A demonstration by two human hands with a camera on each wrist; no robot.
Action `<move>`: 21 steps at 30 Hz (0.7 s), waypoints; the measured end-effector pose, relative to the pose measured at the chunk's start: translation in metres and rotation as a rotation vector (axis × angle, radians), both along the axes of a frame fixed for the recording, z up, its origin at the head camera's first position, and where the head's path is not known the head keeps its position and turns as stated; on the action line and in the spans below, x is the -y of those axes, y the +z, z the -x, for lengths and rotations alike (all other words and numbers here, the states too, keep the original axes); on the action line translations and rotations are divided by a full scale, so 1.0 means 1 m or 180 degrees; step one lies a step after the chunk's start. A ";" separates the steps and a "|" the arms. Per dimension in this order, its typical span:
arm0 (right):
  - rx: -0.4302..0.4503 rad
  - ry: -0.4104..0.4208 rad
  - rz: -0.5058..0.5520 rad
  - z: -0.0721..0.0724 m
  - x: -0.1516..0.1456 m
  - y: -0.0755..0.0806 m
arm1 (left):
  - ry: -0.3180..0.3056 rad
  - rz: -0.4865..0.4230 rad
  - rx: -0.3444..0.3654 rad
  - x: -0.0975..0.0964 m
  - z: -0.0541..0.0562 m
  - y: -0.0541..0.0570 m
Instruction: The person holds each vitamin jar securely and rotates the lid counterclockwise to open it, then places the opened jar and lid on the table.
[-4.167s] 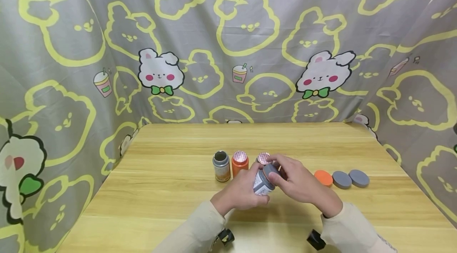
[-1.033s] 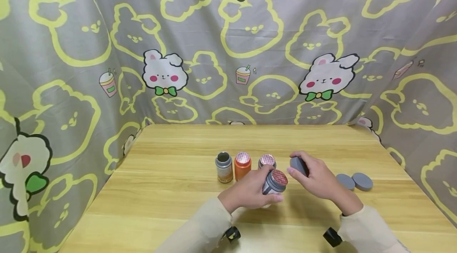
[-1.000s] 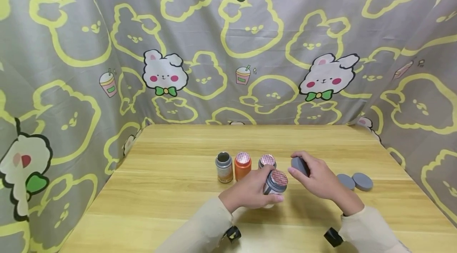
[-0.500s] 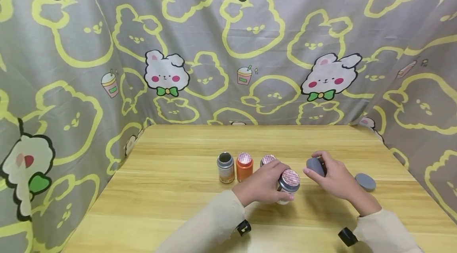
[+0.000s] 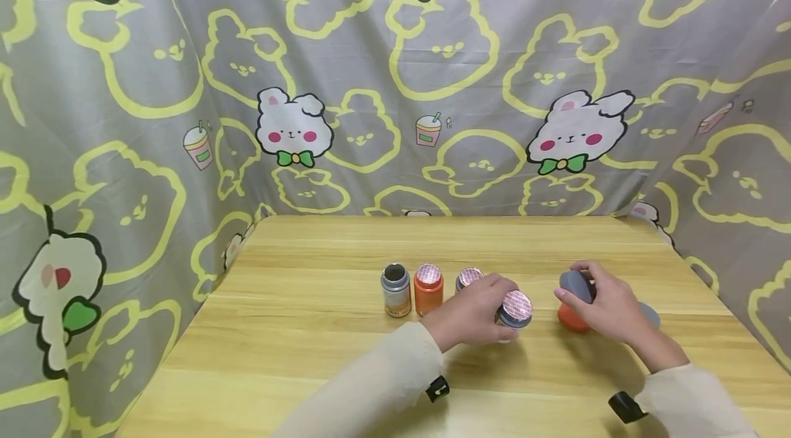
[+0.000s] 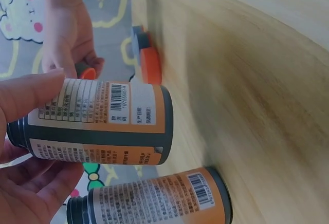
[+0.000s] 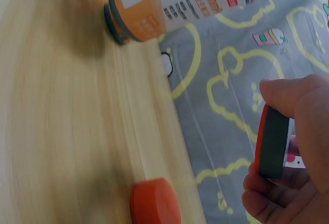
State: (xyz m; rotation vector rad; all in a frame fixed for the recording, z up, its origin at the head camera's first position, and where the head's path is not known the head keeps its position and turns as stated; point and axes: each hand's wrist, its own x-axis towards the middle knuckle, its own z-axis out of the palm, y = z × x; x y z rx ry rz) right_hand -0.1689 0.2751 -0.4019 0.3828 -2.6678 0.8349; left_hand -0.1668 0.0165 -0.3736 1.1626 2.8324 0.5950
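My left hand [image 5: 478, 311] grips a grey-and-orange labelled jar [image 6: 103, 116] with its fingers round the upper part; a pink-patterned foil seal [image 5: 517, 305] covers the mouth. Between thumb and fingers my right hand [image 5: 608, 307] holds a grey lid [image 7: 273, 142] on edge, its inner side orange-red. Below that lid, an orange lid [image 5: 573, 318] lies on the table. Another grey lid [image 5: 649, 314] shows partly behind the right hand. Just beyond the left hand stands a second foil-sealed grey jar [image 5: 469, 278], mostly hidden in the head view.
To the left stand an orange jar [image 5: 429, 294] with a foil seal and a grey jar [image 5: 396, 292] with an unsealed, dark mouth. The wooden table [image 5: 296, 328] ends at a cartoon-print curtain [image 5: 358, 184] behind and at the sides.
The grey lid has come off the held jar and is in my right hand, which has moved right over the orange lid. The left hand has carried the jar rightward.
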 end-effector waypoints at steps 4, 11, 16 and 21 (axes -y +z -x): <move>-0.0004 -0.0010 -0.0033 0.002 -0.009 0.000 | 0.0024 0.0030 -0.0105 -0.004 0.002 -0.001; -0.0027 -0.0070 -0.0098 0.005 -0.025 -0.009 | 0.0092 0.0063 -0.0211 -0.009 0.003 -0.005; -0.0011 -0.0150 -0.0118 0.006 -0.039 -0.016 | 0.0121 0.0143 -0.0226 -0.015 0.005 -0.006; 0.0086 -0.0207 -0.0140 0.005 -0.051 -0.021 | 0.0138 0.0179 -0.0219 -0.019 0.005 -0.007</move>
